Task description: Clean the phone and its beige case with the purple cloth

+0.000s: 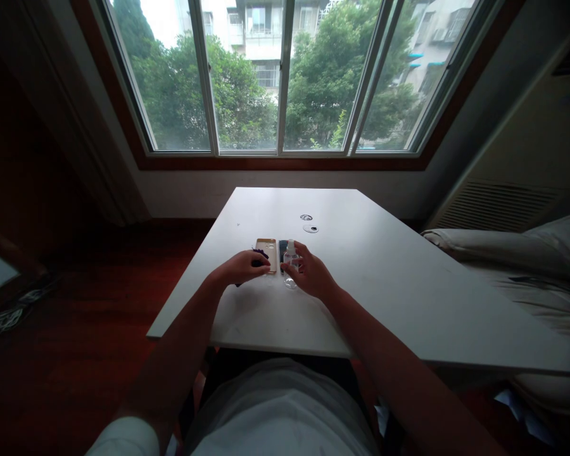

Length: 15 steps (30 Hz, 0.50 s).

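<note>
My right hand (313, 272) is closed around a small clear spray bottle (291, 277) with a pale top, upright at the table. In my left hand (241, 266), the fingers are bent around a dark purple crumpled thing (261, 255) that looks like a cloth; most of it is hidden. Just beyond the left fingertips lies a gold-beige phone case (266, 246) with its camera cutout toward the window. A dark phone (282, 246) lies beside the case, partly covered by the bottle and the right hand.
Two small flat round items (310, 228) lie farther back on the white table (384, 285). A window (280, 161) stands beyond it. At right is a pale covered seat or bed (503, 247); coiled cables (9, 316) lie on the floor at left.
</note>
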Available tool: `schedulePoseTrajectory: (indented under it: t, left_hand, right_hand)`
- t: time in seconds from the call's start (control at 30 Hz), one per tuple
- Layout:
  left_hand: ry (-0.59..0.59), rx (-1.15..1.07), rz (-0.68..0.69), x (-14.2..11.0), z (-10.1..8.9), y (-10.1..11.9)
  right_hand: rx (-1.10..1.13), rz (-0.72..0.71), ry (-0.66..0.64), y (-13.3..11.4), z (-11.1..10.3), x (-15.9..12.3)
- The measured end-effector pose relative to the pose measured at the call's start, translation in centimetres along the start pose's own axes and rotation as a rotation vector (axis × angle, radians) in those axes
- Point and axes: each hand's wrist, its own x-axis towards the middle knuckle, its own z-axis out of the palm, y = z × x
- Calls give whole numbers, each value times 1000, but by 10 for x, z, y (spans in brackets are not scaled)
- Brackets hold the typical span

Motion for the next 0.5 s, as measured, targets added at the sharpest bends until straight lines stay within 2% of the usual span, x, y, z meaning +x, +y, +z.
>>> schedulePoseTrajectory:
  t: [0.2, 0.33, 0.43, 0.5]
  left_hand:
    - [-65, 65, 104, 1, 7, -10]
    - [-67, 71, 121, 2, 11, -13]
    - [-24, 52, 103, 2, 11, -10]
    - [60, 25, 80, 3, 7, -6]
  right_hand:
    - [-21, -28, 11, -2, 0, 1]
    - [1, 28, 69, -3, -1, 3]
    - [-3, 46, 100, -2, -1, 3]
    - [-20, 43, 114, -2, -2, 3]
